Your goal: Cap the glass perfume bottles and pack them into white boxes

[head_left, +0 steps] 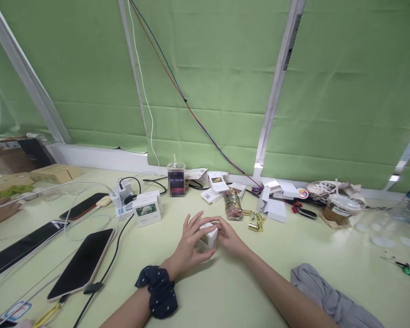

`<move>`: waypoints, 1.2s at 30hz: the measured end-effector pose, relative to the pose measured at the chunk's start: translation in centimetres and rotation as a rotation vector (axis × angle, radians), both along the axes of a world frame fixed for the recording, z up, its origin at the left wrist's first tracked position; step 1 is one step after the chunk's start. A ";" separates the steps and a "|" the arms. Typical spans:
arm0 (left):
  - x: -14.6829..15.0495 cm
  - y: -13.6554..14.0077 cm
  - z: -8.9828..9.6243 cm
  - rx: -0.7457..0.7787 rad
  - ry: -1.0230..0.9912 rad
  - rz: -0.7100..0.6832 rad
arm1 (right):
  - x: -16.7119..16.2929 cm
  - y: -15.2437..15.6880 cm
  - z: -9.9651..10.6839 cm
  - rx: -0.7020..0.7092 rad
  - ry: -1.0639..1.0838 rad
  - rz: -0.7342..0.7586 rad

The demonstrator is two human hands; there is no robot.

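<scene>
A small white cardboard box [211,238] with a green picture on one side is held between both hands above the table. My left hand [191,239], with a dark dotted scrunchie [159,291] on its wrist, curls around the box from the left, thumb below and fingers over the top. My right hand [227,234] grips the box's right end with bent fingers; its fingertips are partly hidden. Beyond the hands are a clear-wrapped roll of patterned discs [233,205] and several gold metal cylinders [254,225]. Similar white boxes [148,213] stand to the left.
Phones [84,262] and a tangle of charging cables lie at left by a power strip [125,202]. Opened white boxes [273,200], a drink cup [176,180] and an iced drink [340,209] line the back. Grey cloth [328,296] lies right. Another person's hand [2,209] rests far left.
</scene>
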State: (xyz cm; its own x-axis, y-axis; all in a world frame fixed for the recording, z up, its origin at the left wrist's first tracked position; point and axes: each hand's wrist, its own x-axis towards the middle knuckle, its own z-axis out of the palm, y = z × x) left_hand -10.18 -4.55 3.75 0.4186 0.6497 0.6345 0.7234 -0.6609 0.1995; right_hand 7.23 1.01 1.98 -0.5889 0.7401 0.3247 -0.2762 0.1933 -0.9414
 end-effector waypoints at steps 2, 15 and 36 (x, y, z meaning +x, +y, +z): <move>0.0 0.0 -0.3 0.007 0.046 0.031 | 0.0 0.2 -0.4 -0.060 -0.039 0.062; -2.8 -0.2 -0.6 0.096 -0.015 0.545 | -1.2 -0.2 -4.6 0.182 -0.293 -0.305; -10.4 1.5 -3.1 0.089 0.223 0.877 | -1.1 -0.7 -4.5 0.600 -0.436 -0.292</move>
State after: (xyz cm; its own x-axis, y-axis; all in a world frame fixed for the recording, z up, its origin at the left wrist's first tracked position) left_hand -20.57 -3.01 0.67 -0.0837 0.7455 0.6612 0.9898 0.1387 -0.0311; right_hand 6.14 0.31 -2.50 -0.5640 0.6562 0.5014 0.2332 0.7090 -0.6656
